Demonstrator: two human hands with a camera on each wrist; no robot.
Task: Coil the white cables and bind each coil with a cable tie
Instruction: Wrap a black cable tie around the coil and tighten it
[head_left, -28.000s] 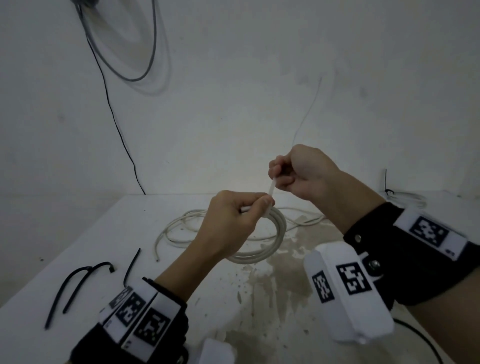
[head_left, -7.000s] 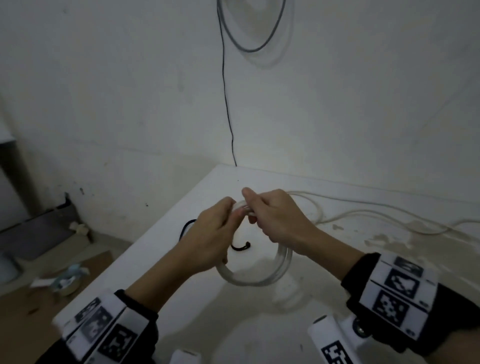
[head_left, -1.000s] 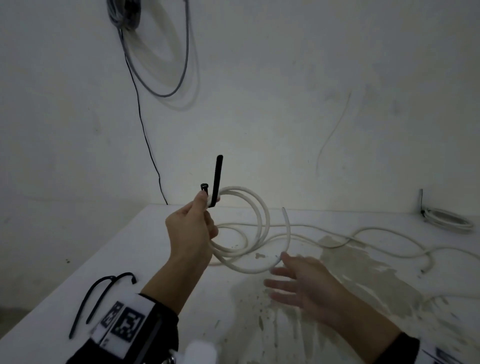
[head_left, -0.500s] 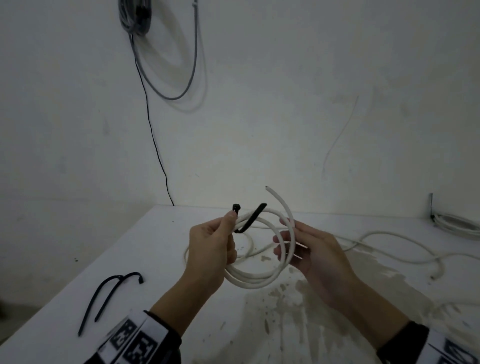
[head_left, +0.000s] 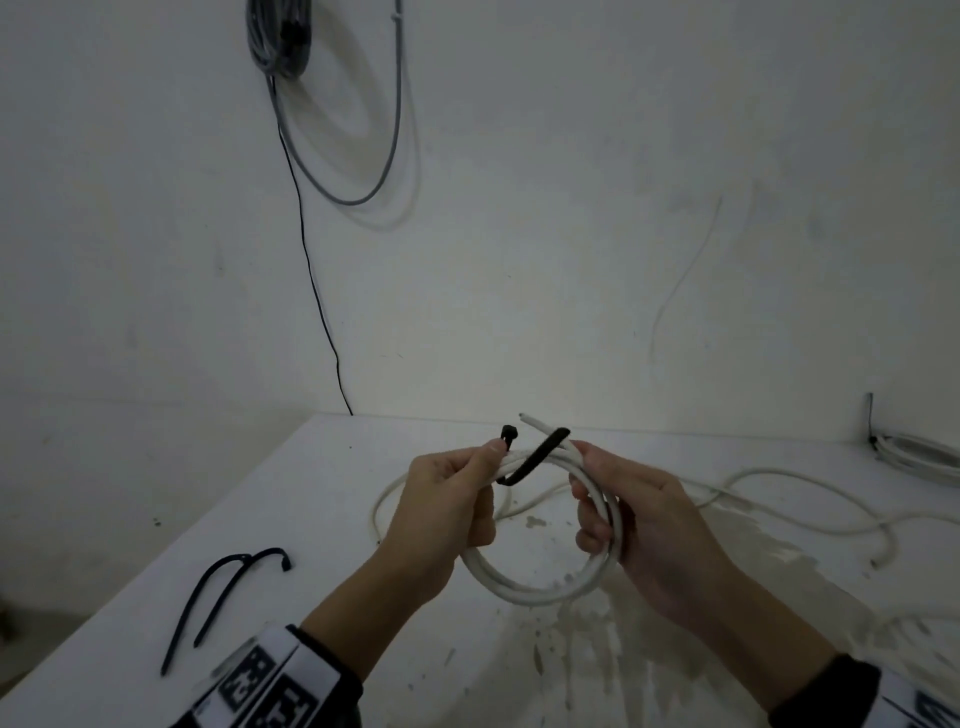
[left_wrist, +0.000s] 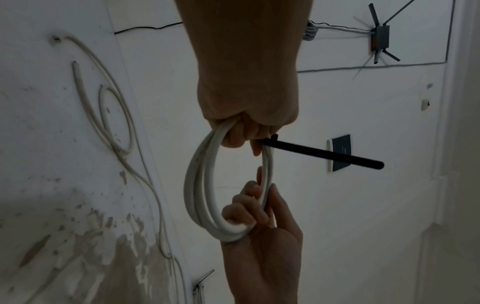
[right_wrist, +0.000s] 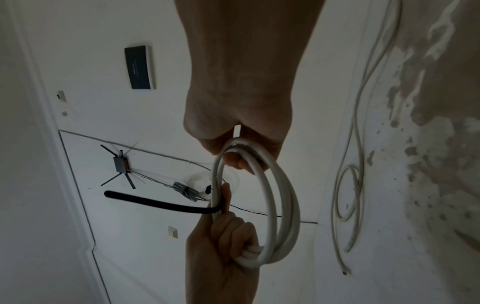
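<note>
A white cable coil (head_left: 530, 590) of a few loops hangs in the air between both hands. My left hand (head_left: 467, 483) grips its left side and pins a black cable tie (head_left: 535, 462) against the loops with the thumb. The tie's head sticks up by the thumb and its strap slants up to the right, free at the end. My right hand (head_left: 602, 504) grips the coil's right side, fingers curled through the ring. In the left wrist view the coil (left_wrist: 197, 185) and tie (left_wrist: 324, 154) show below my fist. The right wrist view has the coil (right_wrist: 283, 195) and tie (right_wrist: 161, 203).
A long loose white cable (head_left: 779, 478) snakes over the stained white table (head_left: 311, 519) behind the hands. Two spare black cable ties (head_left: 223, 587) lie near the left edge. Another coil (head_left: 919, 457) sits at the far right by the wall.
My right hand, open above the table a second ago, has come up and taken the coil's right side. The tie's strap has tipped from upright to slanting right.
</note>
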